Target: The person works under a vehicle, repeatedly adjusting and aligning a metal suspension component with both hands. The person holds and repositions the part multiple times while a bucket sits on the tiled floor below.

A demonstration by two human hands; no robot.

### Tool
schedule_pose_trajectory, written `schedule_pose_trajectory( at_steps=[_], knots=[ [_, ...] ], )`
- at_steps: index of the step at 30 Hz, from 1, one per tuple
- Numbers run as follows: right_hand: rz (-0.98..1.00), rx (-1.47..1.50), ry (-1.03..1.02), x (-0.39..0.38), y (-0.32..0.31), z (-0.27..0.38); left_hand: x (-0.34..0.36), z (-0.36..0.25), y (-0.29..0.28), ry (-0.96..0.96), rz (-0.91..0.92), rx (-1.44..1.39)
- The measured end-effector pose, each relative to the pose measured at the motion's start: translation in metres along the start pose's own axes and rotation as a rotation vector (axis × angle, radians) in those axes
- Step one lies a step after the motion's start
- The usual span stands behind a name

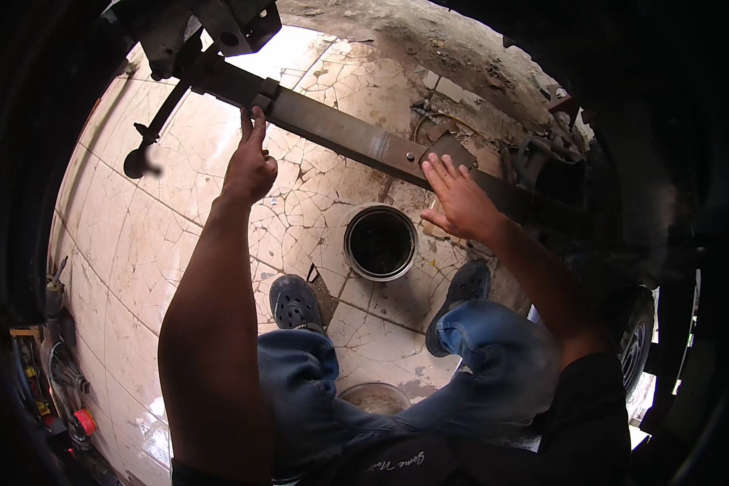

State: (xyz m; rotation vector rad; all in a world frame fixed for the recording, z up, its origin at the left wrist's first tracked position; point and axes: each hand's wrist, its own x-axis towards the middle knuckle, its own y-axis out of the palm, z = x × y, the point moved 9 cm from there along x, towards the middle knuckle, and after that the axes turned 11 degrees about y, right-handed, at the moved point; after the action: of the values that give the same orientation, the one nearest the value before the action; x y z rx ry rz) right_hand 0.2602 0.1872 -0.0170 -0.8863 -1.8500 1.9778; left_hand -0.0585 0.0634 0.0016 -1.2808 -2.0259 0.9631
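Note:
A long, dark steel leaf spring [332,125] runs slantwise from the upper left down to the right. With its index and middle fingers stretched up, my left hand [252,168] touches the lower edge of the spring beside a metal clip [266,92]; the other fingers are curled. My right hand [462,202] lies with fingers extended against the spring near a round bolt head [410,156] and a flat plate [452,155]. Neither hand appears to grasp anything. What lies beyond the right hand is lost in shadow.
Below the spring stands a round, dark-filled can [381,241] on cracked floor tiles [211,154], between my shoes. A rod with a rounded end [138,160] hangs at upper left. Tools [61,364] lie at lower left. A wheel [637,340] is at the right.

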Motion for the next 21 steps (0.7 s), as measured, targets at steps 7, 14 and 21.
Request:
schedule_pose_trajectory(
  at_steps=[7,14,21],
  knots=[
    [-0.083,0.014,-0.019,0.001,0.002,0.002,-0.001,-0.007,0.003,-0.041,-0.016,-0.030],
    [-0.102,0.044,-0.057,-0.004,-0.010,0.012,-0.003,0.000,-0.004,-0.019,0.008,-0.031],
    [-0.347,0.205,-0.091,-0.009,-0.027,0.001,0.000,0.001,0.000,0.004,-0.011,-0.045]
  ],
)
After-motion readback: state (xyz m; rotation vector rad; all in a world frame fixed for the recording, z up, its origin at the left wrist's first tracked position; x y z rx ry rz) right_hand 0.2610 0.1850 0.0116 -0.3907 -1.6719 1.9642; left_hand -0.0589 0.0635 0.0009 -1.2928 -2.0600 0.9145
